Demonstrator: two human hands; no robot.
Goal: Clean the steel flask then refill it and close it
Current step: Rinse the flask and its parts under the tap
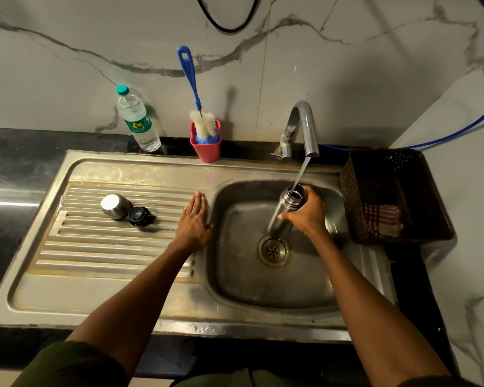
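Note:
My right hand (308, 213) grips the steel flask (285, 210) over the sink basin (235, 263), tilted with its open mouth under the tap (305, 127). A stream of water runs from the tap into the flask's mouth. My left hand (194, 222) rests flat, fingers straight, on the draining board (95, 247) at the basin's left edge. The flask's steel cup (115, 206) and its black inner stopper (141, 217) lie on the draining board, side by side and left of my left hand.
A blue-handled bottle brush (193, 90) stands in a red holder (206, 146) behind the sink. A clear plastic water bottle (136, 120) stands at the back left. A dark perforated basket (391, 196) with a checked cloth sits right of the basin. The drain (273, 251) lies below the flask.

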